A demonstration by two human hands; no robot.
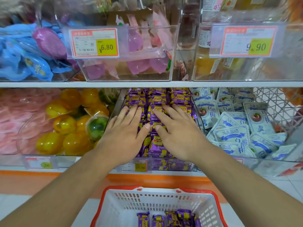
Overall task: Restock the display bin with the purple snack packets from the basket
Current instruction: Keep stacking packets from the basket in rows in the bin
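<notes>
Shop shelving (pixel 147 84) is filling the view, two tiers of clear bins above an orange kick strip and a pale floor. Along the upper tier, bins are holding blue, pink and amber goods behind price tags. On the lower tier, the display bin (pixel 173 166) is sitting between a bin of yellow jelly cups (pixel 65 125) and a bin of white-and-blue plum sachets (pixel 232 128). Its purple snack packets (pixel 157 97) are lying in neat rows, nearly up to the front lip. Below, a red-rimmed white basket (pixel 114 208) is standing on the floor with a few purple packets (pixel 178 218) at its bottom.

Both hands are resting flat on the stacked packets, fingers straight and spread, holding nothing: the left hand (pixel 124 133) on the left rows, the right hand (pixel 178 133) on the right. They appear to be pressing and levelling the stock, a tidying step. Next, it seems, one hand needs to be reaching down into the basket for the remaining packets.
</notes>
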